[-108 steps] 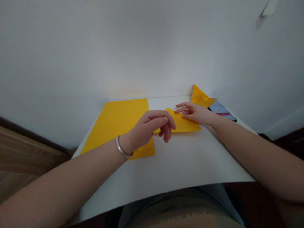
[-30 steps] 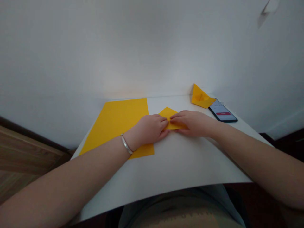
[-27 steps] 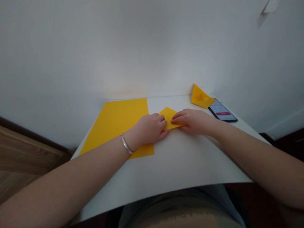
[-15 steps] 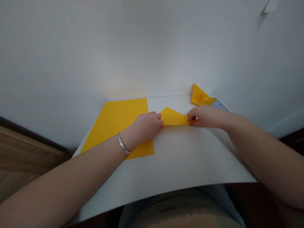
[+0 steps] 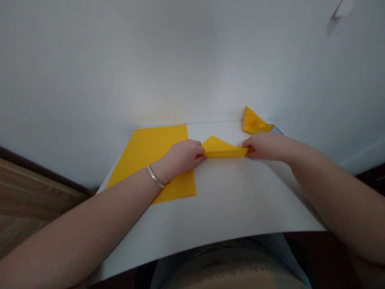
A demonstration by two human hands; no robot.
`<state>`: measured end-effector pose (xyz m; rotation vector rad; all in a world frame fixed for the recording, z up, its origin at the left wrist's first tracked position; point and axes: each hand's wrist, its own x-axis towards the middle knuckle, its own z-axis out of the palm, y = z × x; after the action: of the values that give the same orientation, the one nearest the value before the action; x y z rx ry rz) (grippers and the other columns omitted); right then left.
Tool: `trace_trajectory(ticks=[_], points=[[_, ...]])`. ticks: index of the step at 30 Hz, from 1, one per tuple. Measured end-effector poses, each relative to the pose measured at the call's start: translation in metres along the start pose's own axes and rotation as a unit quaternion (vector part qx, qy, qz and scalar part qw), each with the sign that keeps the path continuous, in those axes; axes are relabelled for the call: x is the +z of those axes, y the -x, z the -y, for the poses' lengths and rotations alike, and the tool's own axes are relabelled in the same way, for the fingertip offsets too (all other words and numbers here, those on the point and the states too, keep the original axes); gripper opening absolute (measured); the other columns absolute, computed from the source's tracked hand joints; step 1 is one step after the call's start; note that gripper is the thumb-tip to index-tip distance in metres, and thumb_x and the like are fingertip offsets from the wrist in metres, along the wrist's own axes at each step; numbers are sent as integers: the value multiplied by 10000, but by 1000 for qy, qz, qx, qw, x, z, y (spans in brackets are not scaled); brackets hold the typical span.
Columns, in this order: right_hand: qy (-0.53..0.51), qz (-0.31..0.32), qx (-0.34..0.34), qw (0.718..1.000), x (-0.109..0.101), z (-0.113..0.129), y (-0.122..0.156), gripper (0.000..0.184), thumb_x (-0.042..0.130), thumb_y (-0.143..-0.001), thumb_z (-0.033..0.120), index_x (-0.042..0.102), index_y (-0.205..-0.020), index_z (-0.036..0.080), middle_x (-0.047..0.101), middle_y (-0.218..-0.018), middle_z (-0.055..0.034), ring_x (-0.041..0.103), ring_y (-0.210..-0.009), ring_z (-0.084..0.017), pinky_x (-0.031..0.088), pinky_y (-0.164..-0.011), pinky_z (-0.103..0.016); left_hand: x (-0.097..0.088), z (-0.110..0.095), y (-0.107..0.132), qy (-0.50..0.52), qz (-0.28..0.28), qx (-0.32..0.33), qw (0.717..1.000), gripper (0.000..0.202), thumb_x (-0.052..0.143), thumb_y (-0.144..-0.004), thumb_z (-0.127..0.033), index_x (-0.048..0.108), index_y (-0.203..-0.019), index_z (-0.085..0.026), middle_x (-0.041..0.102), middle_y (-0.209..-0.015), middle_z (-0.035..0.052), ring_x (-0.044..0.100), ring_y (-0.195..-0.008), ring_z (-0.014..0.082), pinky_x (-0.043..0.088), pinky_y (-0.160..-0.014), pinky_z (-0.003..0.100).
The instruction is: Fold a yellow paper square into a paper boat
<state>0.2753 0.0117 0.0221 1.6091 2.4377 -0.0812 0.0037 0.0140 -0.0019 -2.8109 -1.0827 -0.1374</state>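
A folded piece of yellow paper [image 5: 224, 149] lies between my hands, with a pointed top and a narrow strip turned up along its near edge. My left hand [image 5: 190, 154] pinches its left end, thumb below and fingers above. At the other end my right hand [image 5: 263, 146] is closed on the strip's right corner. Under my left wrist, which wears a silver bracelet [image 5: 155, 176], is a flat yellow sheet [image 5: 150, 146]. Just beyond my right hand stands a folded yellow paper boat [image 5: 255, 123].
The white table [image 5: 234, 204] meets a white wall [image 5: 192, 60] at its far edge. Part of a bluish flat thing [image 5: 276, 130] shows beside the boat. Wooden furniture [image 5: 33, 204] is at the left, and my lap is below the near edge.
The near edge of the folded paper has turned up into an even strip facing me. My right hand has shifted slightly right along it, and my left thumb now shows below the edge.
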Motion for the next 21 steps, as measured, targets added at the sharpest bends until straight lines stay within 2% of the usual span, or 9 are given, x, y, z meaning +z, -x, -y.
trace_trajectory(ticks=[7, 12, 15, 21], points=[[-75, 29, -24, 996, 7, -16, -7, 138, 527, -749, 286, 653, -737, 231, 662, -652, -3, 592, -587, -167, 398, -532, -273, 6, 5, 1, 51, -5, -24, 998, 264, 485, -912, -323, 693, -850, -173, 656, -854, 46, 607, -812, 182, 449, -697, 271], [-127, -4, -70, 989, 11, -21, -9, 141, 556, -736, 307, 649, -816, 238, 689, -790, -11, 625, -708, -181, 443, -605, -273, 9, 8, 1, 95, -10, -38, 995, 255, 493, -903, -331, 699, -892, -180, 667, -887, 45, 609, -818, 174, 453, -723, 269], [-113, -23, -66, 991, 8, -18, -8, 173, 556, -734, 290, 667, -859, 246, 700, -840, -10, 630, -747, -194, 448, -641, -287, 9, 8, 0, 107, -5, -54, 993, 252, 503, -895, -331, 700, -887, -175, 672, -884, 49, 611, -813, 174, 455, -731, 271], [-70, -28, -54, 996, 4, -15, -7, 149, 511, -759, 283, 652, -778, 240, 672, -742, -4, 613, -693, -187, 413, -605, -285, 7, 6, -1, 116, 2, -92, 989, 266, 508, -881, -365, 693, -883, -174, 678, -852, 45, 616, -785, 176, 450, -692, 264]])
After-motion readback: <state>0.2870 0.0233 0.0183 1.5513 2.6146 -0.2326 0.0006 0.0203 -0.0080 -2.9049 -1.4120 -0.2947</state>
